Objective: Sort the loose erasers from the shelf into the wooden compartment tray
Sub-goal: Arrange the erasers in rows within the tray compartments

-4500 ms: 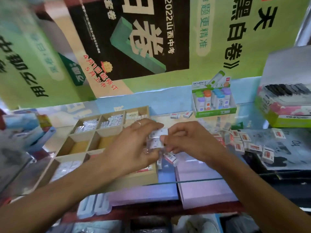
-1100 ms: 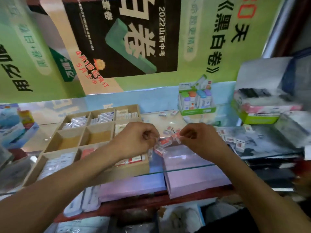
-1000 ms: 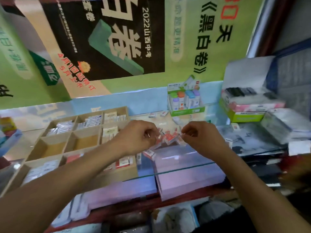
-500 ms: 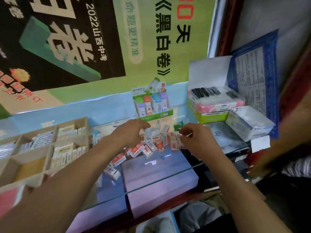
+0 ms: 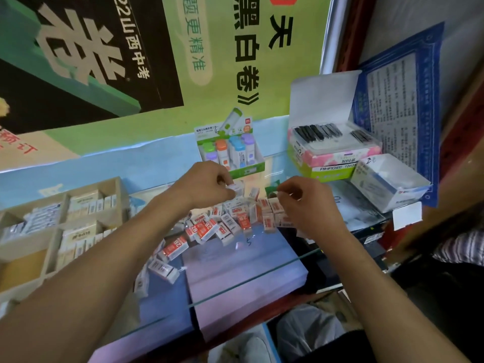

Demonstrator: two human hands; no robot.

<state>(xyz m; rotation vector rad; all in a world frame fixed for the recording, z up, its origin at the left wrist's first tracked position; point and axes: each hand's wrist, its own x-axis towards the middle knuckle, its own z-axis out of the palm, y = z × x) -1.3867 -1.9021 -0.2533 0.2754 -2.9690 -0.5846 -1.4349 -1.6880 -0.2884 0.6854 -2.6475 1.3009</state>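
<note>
red-and-white wrapped erasers (image 5: 209,229), several marked "2b", lie heaped on the glass shelf (image 5: 262,268) between your forearms. your left hand (image 5: 207,184) reaches over the heap, fingers curled, pinching one small white eraser (image 5: 235,188). your right hand (image 5: 306,203) hovers beside it, fingers curled; what it holds, if anything, i cannot tell. the wooden compartment tray (image 5: 52,237) sits at far left. a green box (image 5: 332,172) reads "aihao".

Loose erasers (image 5: 209,229), white blocks in red-and-white "2B" sleeves with barcodes, lie in a disordered heap on the glass shelf. The wooden compartment tray (image 5: 52,239) sits at the left; several compartments contain boxed erasers standing in rows.
</note>
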